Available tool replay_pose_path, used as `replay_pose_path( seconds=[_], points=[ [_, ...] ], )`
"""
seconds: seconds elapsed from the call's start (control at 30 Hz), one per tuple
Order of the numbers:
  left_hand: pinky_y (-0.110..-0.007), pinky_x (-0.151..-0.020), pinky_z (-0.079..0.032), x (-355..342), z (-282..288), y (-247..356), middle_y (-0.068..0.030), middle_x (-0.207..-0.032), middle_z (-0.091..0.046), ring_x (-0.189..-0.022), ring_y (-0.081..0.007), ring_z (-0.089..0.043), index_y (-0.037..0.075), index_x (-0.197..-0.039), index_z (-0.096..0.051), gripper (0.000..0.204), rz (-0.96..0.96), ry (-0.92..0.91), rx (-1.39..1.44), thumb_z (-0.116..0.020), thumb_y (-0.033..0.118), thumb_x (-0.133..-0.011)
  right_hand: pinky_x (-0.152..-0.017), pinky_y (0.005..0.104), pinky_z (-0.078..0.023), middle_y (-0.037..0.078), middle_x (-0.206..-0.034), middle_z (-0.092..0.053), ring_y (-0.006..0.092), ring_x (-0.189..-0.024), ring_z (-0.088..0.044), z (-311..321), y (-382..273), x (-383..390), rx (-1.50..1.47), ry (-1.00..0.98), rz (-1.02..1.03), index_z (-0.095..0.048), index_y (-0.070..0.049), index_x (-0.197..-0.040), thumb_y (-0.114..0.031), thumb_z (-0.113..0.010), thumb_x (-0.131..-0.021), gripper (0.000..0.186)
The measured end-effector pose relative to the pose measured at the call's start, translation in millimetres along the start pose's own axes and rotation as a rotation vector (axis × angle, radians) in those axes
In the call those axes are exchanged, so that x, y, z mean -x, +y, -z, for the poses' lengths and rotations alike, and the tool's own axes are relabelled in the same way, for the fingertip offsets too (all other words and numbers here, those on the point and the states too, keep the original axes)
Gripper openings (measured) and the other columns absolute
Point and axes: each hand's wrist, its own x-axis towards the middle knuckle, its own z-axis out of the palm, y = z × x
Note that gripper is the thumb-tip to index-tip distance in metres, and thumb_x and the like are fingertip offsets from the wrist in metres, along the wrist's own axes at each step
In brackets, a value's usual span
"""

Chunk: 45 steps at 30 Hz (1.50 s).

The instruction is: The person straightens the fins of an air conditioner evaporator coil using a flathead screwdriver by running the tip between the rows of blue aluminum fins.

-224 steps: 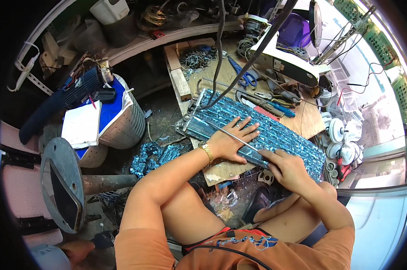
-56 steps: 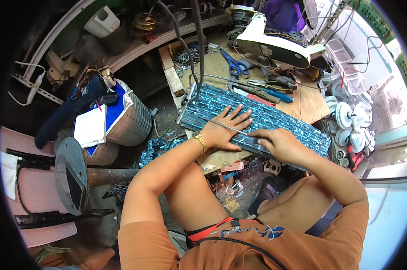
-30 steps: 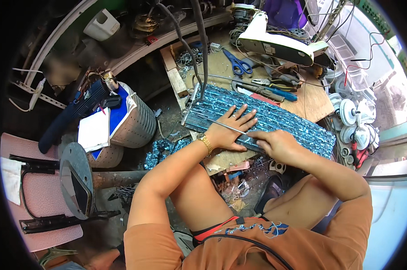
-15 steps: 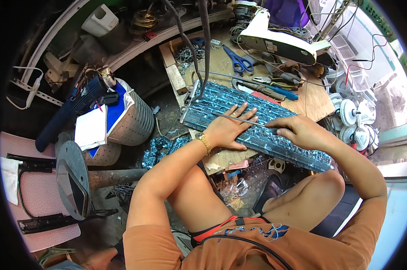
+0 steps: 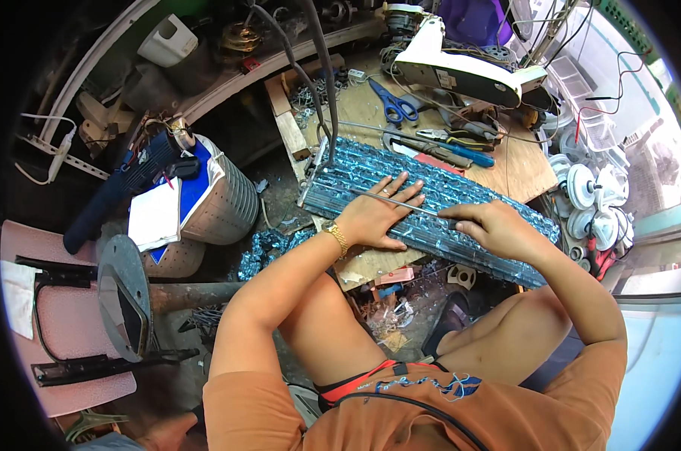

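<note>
A long slab of thin blue metal fins, like a radiator coil (image 5: 449, 184), lies slantwise across the wooden bench in front of me. My left hand (image 5: 374, 218) rests flat on it, palm down with fingers spread. Closed around the short dark handle of a thin rod tool, perhaps a screwdriver (image 5: 419, 208), is my right hand (image 5: 494, 231). The tool's metal shaft points left over the fins and passes across my left fingers. Its tip, close to the back of my left hand, is too fine to make out.
Blue scissors (image 5: 393, 103), pliers (image 5: 461, 139) and a blue-handled tool (image 5: 468, 155) lie beyond the coil. Two dark hoses (image 5: 321, 68) hang down at its left end. Crumpled blue fin scraps (image 5: 269, 252) lie at the left; white pulleys (image 5: 581, 188) crowd the right.
My right hand and forearm have shifted slightly left and nearer to me, bringing the tool's handle along. My left hand stays flat on the coil.
</note>
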Motion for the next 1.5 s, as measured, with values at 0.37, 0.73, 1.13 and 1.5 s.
replay_pose_path(
  seconds=[0.37,0.73,1.13,1.5],
  points=[
    [-0.056,-0.133,-0.023,1,-4,-3,-0.0132,-0.179,-0.027,-0.166,-0.0406,-0.018,0.012,-0.168,-0.039,0.113,-0.001,0.008,0.015,-0.072,0.074,-0.080,-0.084,0.0510,-0.058,0.018,-0.102,-0.078,0.0414,-0.090,-0.074,-5,11,-21,0.005,-0.030,0.059,-0.073,-0.023,-0.137,-0.024,-0.067,-0.103,0.034],
    [-0.055,-0.132,-0.024,1,-4,-6,-0.0111,-0.179,-0.027,-0.166,-0.0395,-0.021,0.014,-0.168,-0.039,0.113,0.013,0.011,0.053,-0.073,0.074,-0.079,-0.082,0.0507,-0.057,0.019,-0.101,-0.078,0.0403,-0.090,-0.074,-5,-2,-9,0.012,-0.005,0.037,-0.073,-0.021,-0.137,-0.021,-0.065,-0.103,0.034],
    [-0.054,-0.132,-0.025,2,-3,-7,-0.0135,-0.178,-0.028,-0.165,-0.0414,-0.022,0.011,-0.167,-0.040,0.112,0.002,0.011,0.050,-0.072,0.074,-0.080,-0.079,0.0505,-0.057,0.019,-0.098,-0.078,0.0411,-0.088,-0.074,-3,-15,-7,0.071,0.022,0.035,-0.072,-0.020,-0.138,-0.019,-0.066,-0.103,0.036],
    [-0.054,-0.132,-0.023,5,-7,-11,-0.0128,-0.179,-0.026,-0.166,-0.0413,-0.018,0.011,-0.166,-0.041,0.110,0.003,0.020,0.085,-0.074,0.072,-0.080,-0.077,0.0501,-0.056,0.019,-0.094,-0.077,0.0400,-0.083,-0.073,7,7,-27,0.097,-0.055,0.085,-0.072,-0.020,-0.138,-0.018,-0.068,-0.101,0.038]
  ],
)
